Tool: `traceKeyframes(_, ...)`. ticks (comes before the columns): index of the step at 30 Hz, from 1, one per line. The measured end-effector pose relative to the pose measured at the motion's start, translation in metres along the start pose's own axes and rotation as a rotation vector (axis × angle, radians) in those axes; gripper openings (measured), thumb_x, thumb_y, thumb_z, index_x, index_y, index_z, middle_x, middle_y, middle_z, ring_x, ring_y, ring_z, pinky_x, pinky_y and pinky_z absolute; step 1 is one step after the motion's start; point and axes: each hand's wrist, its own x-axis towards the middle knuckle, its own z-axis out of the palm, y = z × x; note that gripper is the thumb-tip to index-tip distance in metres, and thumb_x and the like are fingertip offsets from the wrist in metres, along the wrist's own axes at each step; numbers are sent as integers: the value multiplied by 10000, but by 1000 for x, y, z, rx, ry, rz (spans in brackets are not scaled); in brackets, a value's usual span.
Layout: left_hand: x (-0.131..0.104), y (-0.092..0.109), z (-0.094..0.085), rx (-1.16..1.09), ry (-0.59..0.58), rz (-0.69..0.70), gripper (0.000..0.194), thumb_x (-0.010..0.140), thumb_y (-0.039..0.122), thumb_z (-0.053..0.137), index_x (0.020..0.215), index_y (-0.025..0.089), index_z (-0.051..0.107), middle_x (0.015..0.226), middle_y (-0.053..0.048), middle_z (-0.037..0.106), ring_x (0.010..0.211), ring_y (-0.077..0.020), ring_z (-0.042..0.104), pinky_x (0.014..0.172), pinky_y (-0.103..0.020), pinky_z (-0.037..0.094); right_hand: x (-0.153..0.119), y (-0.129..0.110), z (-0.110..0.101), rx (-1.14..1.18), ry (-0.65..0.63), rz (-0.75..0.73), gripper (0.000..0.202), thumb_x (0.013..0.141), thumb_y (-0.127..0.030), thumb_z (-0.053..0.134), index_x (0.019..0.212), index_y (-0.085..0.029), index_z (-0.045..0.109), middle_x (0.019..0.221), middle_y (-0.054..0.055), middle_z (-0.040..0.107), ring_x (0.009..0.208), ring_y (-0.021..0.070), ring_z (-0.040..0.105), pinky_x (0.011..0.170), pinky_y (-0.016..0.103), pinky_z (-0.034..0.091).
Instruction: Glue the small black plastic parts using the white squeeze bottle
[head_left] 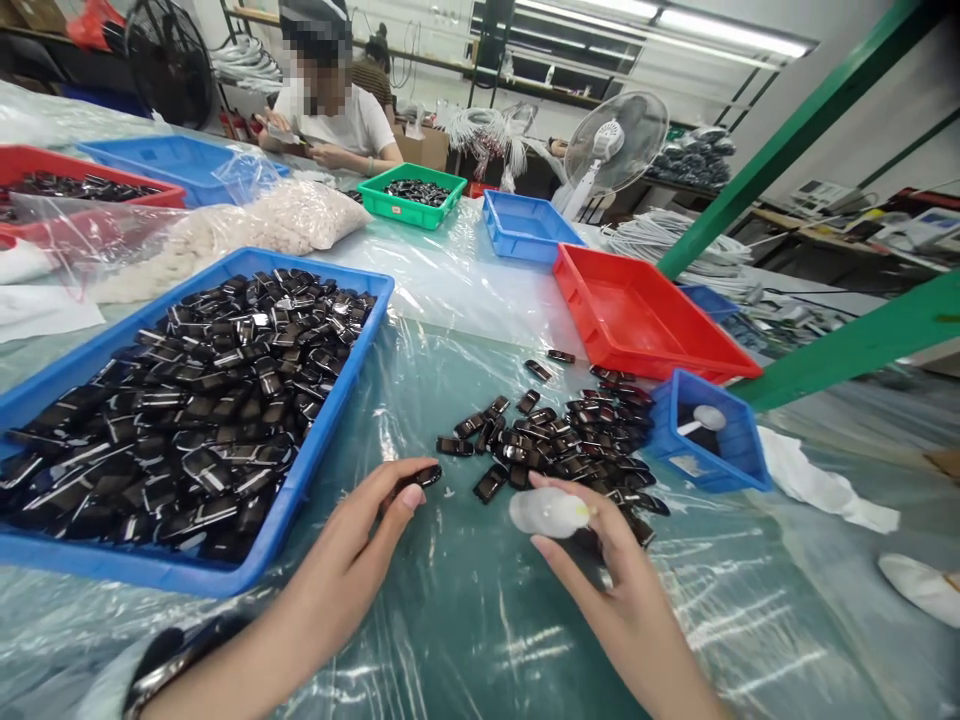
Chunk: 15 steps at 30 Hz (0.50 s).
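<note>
Between the thumb and fingers of my left hand (pixel 375 530) is a small glossy black piece (pixel 429 476), held just above the plastic-covered table. My right hand (pixel 600 560) has a small white bottle (pixel 549 511) lying sideways between thumb and fingers. Beyond my right hand lies a loose heap of black pieces (pixel 540 432) on the table. To the left of my left hand, a large blue tray (pixel 296 495) is filled with many similar black pieces.
A red tray (pixel 637 310) and a small blue bin (pixel 709 470) holding a white round-headed object stand right. Farther back are a green tray (pixel 409 210), a blue tray (pixel 529 230) and a seated person (pixel 341 125). A green post slants at right.
</note>
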Motion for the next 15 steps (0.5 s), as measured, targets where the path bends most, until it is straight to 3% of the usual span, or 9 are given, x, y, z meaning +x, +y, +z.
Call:
traceKeyframes(3,-1,0,0,-27,29,73,285,989,414,382,1222,340,527,1170,-1,614,1072,-215,586,913,-347,462,-8,-1,1,-159,311,-235,417,810,-228,687,1181,-259,500,1074,66,591,930,204,612,749,332,545)
traceKeyframes(5,-2,0,0,-22,29,143,269,999,371,375,1227,343,515,1195,2,594,1098,-206,570,917,-334,454,-20,-6,-1,-257,370,-469,331,775,-109,695,1048,-236,556,936,40,594,838,193,616,705,312,536)
traceKeyframes(7,-3,-1,0,-17,24,217,266,1009,333,364,1233,334,508,1193,-6,585,1135,-201,544,944,-327,436,-32,-13,1,-371,200,-678,274,785,-45,653,983,-225,593,850,25,636,756,181,645,669,291,550)
traceKeyframes(9,-4,-1,1,-17,17,259,273,1015,308,363,1256,317,492,1210,-21,572,1168,-201,520,973,-330,420,-37,-22,11,-501,-35,-792,267,842,-55,578,1053,-215,610,872,40,700,779,205,685,692,309,578)
traceKeyframes(12,-5,-1,1,-21,26,270,277,1018,287,371,1272,303,479,1235,-32,558,1189,-205,506,1000,-347,408,-25,-32,38,-632,-94,-654,366,902,-37,438,1217,-174,563,1046,129,705,952,281,679,756,410,591)
traceKeyframes(15,-4,-1,0,-19,28,298,275,1015,270,378,1268,301,481,1214,-31,569,1171,-206,520,983,-349,427,2,-34,61,-634,-90,-612,409,886,39,352,1157,-141,601,1022,171,689,942,306,665,781,503,574)
